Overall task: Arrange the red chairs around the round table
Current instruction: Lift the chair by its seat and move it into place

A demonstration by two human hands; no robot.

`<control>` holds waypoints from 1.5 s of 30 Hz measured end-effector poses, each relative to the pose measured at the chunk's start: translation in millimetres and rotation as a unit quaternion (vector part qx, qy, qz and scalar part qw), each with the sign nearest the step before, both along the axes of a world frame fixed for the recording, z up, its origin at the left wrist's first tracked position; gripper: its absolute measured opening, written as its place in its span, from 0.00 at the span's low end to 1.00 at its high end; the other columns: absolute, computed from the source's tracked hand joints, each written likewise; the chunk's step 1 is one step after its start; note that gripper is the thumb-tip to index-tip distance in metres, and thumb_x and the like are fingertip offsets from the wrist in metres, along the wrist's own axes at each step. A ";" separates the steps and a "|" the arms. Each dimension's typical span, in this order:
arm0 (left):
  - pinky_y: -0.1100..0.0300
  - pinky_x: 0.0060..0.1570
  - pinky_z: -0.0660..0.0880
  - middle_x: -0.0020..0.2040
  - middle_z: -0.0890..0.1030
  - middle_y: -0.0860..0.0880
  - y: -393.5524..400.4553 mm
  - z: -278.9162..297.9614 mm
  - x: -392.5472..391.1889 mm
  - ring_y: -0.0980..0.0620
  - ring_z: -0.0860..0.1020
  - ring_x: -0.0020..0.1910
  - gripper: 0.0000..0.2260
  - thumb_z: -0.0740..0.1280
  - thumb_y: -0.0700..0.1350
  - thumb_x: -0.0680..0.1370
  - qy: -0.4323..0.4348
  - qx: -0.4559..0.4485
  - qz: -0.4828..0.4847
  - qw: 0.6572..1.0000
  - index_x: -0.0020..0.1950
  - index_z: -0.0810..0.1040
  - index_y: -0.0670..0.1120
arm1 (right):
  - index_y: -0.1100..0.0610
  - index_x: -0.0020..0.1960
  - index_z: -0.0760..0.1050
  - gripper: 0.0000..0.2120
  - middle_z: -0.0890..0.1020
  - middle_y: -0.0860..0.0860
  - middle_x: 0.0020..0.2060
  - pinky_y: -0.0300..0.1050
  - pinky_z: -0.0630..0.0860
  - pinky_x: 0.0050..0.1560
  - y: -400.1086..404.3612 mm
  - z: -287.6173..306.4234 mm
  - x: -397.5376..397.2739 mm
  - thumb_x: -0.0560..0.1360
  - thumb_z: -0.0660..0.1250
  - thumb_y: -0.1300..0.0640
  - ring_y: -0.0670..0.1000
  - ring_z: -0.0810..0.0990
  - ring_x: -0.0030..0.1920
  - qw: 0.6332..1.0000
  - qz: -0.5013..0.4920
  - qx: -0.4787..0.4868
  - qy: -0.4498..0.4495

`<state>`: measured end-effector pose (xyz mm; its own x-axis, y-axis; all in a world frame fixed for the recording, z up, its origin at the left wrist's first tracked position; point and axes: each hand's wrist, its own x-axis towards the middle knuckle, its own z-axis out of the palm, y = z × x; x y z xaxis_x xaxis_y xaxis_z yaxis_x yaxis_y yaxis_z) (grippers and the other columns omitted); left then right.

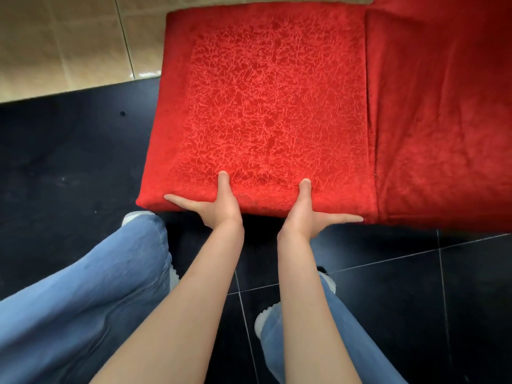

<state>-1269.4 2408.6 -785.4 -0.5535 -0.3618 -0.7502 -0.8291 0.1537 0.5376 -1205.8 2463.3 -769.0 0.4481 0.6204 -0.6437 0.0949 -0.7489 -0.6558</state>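
Observation:
A red chair's square velvet seat [266, 106] fills the upper middle of the head view. Both my hands hold its near edge. My left hand [213, 203] has its thumb on top of the cushion and a finger stretched left along the edge. My right hand [307, 214] mirrors it, thumb on top and a finger stretched right. The other fingers are hidden under the seat. No round table is in view.
More red velvet [443, 120] adjoins the seat on the right; whether it is the chair's back or another chair is unclear. Black floor tiles [388, 300] lie under my jeans-clad legs and white shoes. Beige tiles [69, 42] begin at the upper left.

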 end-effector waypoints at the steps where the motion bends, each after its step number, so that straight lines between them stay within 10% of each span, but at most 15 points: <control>1: 0.57 0.54 0.64 0.59 0.69 0.53 3.2 11.5 -3.1 0.57 0.72 0.42 0.52 0.74 0.57 0.70 -0.004 -0.001 -0.004 1.000 0.74 0.34 0.66 | 0.38 0.74 0.28 0.59 0.66 0.52 0.72 0.40 0.65 0.57 4.3 11.6 -3.9 0.69 0.76 0.50 0.49 0.75 0.59 1.000 0.003 -0.007 -0.007; 10: 0.54 0.52 0.62 0.71 0.61 0.31 47.5 103.9 -42.7 0.57 0.71 0.39 0.53 0.74 0.63 0.68 -0.023 -0.015 -0.045 0.999 0.71 0.31 0.70 | 0.39 0.74 0.27 0.61 0.72 0.64 0.65 0.41 0.65 0.52 56.4 101.0 -45.6 0.67 0.77 0.45 0.57 0.78 0.56 0.997 0.056 -0.034 -0.049; 20: 0.52 0.48 0.68 0.60 0.64 0.42 104.0 180.4 -97.0 0.52 0.70 0.35 0.57 0.77 0.60 0.64 -0.058 -0.013 -0.040 0.997 0.71 0.32 0.70 | 0.38 0.73 0.25 0.64 0.67 0.68 0.63 0.51 0.70 0.51 122.2 174.4 -106.6 0.65 0.78 0.44 0.51 0.70 0.32 0.991 0.095 -0.059 -0.077; 25: 0.51 0.48 0.69 0.60 0.66 0.41 134.0 199.5 -115.8 0.40 0.76 0.45 0.57 0.77 0.61 0.64 -0.048 -0.044 -0.023 0.998 0.71 0.30 0.70 | 0.37 0.73 0.27 0.63 0.68 0.64 0.59 0.48 0.67 0.46 147.8 186.6 -128.6 0.65 0.78 0.45 0.50 0.71 0.31 0.988 0.103 -0.064 -0.097; 45: 0.55 0.50 0.64 0.64 0.72 0.39 121.2 238.3 -143.7 0.48 0.69 0.44 0.53 0.76 0.52 0.68 -0.033 -0.074 -0.030 0.996 0.74 0.36 0.68 | 0.34 0.74 0.30 0.61 0.68 0.60 0.57 0.48 0.66 0.46 142.3 226.9 -160.0 0.66 0.77 0.49 0.50 0.70 0.32 0.979 0.115 -0.122 -0.119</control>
